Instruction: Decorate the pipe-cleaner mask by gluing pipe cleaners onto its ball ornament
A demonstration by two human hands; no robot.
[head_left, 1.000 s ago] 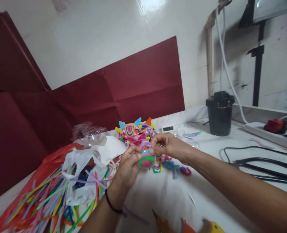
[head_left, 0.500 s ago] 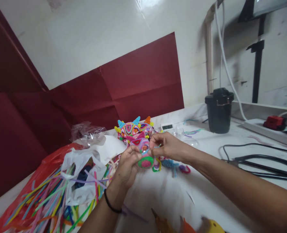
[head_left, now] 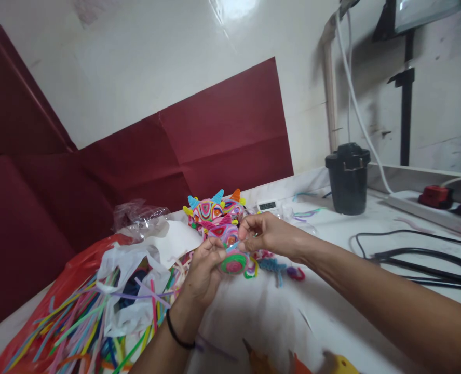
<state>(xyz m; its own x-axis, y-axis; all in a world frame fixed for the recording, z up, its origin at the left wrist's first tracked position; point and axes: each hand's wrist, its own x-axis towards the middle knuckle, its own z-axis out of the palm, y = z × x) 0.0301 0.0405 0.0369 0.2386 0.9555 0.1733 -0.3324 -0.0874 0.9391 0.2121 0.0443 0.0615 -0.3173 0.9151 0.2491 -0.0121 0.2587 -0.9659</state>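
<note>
My left hand [head_left: 206, 264], with a black band at the wrist, pinches the edge of a round piece [head_left: 234, 264] that has a pink centre and a green rim. My right hand [head_left: 258, 234] has thumb and forefinger pressed together on a light-blue strip [head_left: 232, 247] at the top of that piece. Just behind both hands sit colourful horned figures [head_left: 209, 210] with orange eyes. A blue fuzzy shape [head_left: 272, 265] and a purple and red curl [head_left: 296, 274] lie to the right of the round piece.
Many coloured fuzzy stems [head_left: 72, 324] and a white plastic bag [head_left: 131, 311] are at the left. A black lidded cup [head_left: 347, 182], black cables [head_left: 417, 259] and a power strip [head_left: 405, 201] stand or lie right. Yellow and orange objects [head_left: 343, 364] show at the bottom edge.
The view has shifted slightly. Both hands keep their grip, and the round piece now shows its face a little more fully.
</note>
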